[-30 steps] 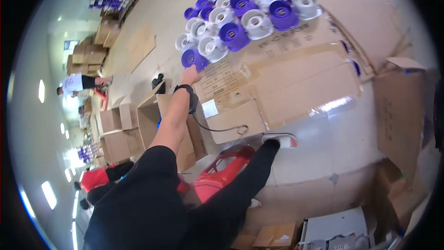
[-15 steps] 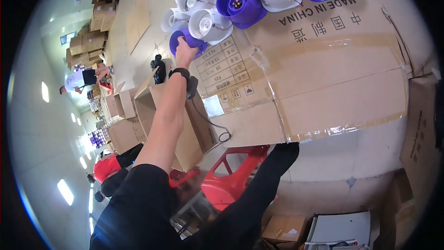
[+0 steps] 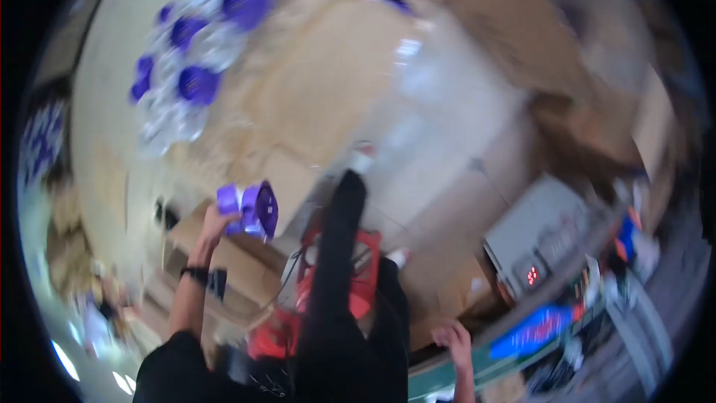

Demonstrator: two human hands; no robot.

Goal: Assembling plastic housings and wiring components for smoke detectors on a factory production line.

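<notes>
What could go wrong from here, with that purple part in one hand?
The left hand alone holds the purple part, so it might slip and fall. The red stool is close against the person's legs, so they could perhaps bump it or stumble.

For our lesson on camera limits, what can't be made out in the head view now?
Head view:
Purple housing in the left hand: fine detail, motion blur.
Other housings on the cardboard: insides, motion blur.
Red stool: middle, hidden behind black trouser leg.
Right forearm: cut off by lower edge.
</notes>
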